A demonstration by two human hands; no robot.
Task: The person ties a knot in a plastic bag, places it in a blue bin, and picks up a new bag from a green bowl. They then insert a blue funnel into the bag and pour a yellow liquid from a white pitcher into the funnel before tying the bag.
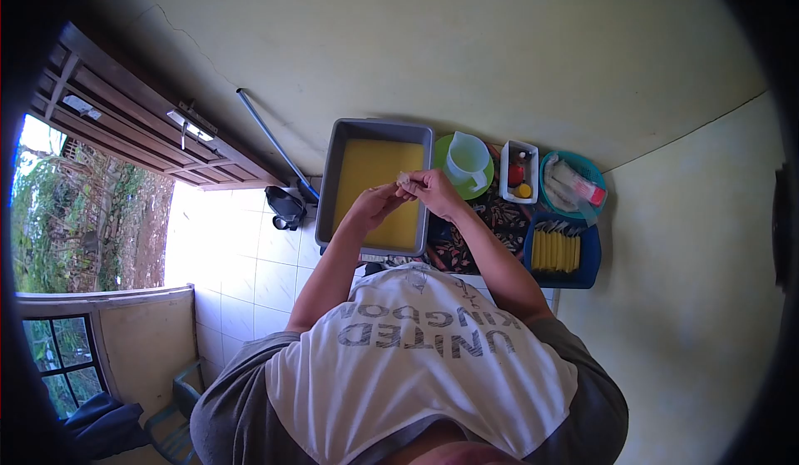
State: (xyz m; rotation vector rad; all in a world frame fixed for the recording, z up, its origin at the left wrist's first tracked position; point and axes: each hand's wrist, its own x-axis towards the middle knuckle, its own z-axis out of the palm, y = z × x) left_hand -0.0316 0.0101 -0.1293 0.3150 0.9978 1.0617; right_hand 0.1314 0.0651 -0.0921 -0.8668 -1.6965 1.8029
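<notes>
My left hand (376,204) and my right hand (434,190) meet above a grey tub (323,190) of yellow liquid (358,169). Between their fingertips is a small pale, translucent piece (404,179) that looks like thin plastic; its exact kind is too small to tell. The right fingers are closed in a pinch on it. My left fingers are bent together against it from the other side, partly hidden. Close to my right hand, a clear measuring jug (468,159) stands on a green plate (445,147).
On the patterned cloth (466,253) sit a white container (520,150) with red and yellow items, a turquoise basket (595,174) with plastic packs, and a blue basket (587,273) of yellow-filled tubes (556,250). A blue pole (275,140) leans left, near an open door (158,124).
</notes>
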